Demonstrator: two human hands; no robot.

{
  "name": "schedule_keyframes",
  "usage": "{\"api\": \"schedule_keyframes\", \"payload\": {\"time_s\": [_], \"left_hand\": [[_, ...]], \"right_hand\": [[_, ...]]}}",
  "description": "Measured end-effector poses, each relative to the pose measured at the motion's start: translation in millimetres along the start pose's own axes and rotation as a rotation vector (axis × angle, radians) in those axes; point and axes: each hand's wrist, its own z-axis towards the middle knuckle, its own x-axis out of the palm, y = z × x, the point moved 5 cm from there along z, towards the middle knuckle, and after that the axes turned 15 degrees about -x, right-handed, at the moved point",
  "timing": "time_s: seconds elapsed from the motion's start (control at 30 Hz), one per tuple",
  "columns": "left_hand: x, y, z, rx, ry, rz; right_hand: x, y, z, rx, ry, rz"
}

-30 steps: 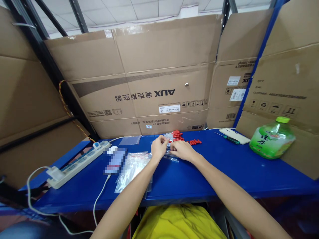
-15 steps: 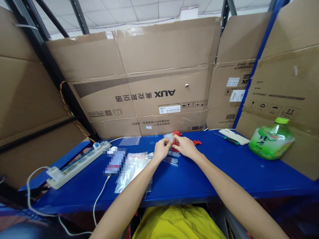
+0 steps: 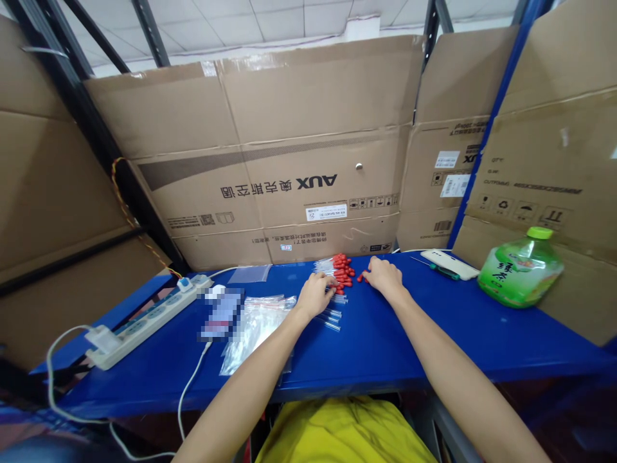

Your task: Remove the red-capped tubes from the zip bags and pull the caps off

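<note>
A row of glass droppers with red rubber bulbs (image 3: 341,265) lies at the back middle of the blue table. My left hand (image 3: 315,296) rests at the left edge of this row, fingers curled, and what they hold is hidden. Just in front of it lie several bare clear glass tubes (image 3: 331,319). To the right of the row, my right hand (image 3: 384,276) bends down over a few loose red rubber bulbs (image 3: 362,276). Its fingertips close on these bulbs, partly hiding them.
Clear zip bags (image 3: 255,331) lie left of my left arm, beside a blurred phone (image 3: 222,315) on a cable. A power strip (image 3: 149,321) runs along the left. At right are a screwdriver (image 3: 444,272), a whitish case (image 3: 450,262) and a green bottle (image 3: 521,273). Cardboard (image 3: 289,141) walls the back.
My hands were together over the droppers and have separated. The right one moved right to the loose red bulbs; the left one dropped slightly nearer to the glass tubes. More of the dropper row shows.
</note>
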Motion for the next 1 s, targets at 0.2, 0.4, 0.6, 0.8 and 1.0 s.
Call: {"api": "schedule_keyframes", "payload": {"time_s": [0.2,0.4,0.6,0.8,1.0], "left_hand": [[4.4,0.9,0.5,-0.018,0.015,-0.006],[9.4,0.5,3.3,-0.031,0.028,-0.062],[11.2,2.3,6.8,-0.06,0.03,-0.076],[12.5,2.3,8.1,-0.006,0.024,-0.149],[6.8,-2.9,6.2,0.047,-0.03,-0.147]], "right_hand": [[4.1,-1.5,2.3,-0.001,0.035,-0.014],[3.3,9.3,-0.5,-0.053,0.039,-0.008],[5.4,16.2,-1.1,-0.068,0.024,-0.024],[4.0,12.4,-3.0,-0.042,0.032,-0.024],[-0.8,24.1,-6.2,-0.102,-0.028,-0.003]]}}
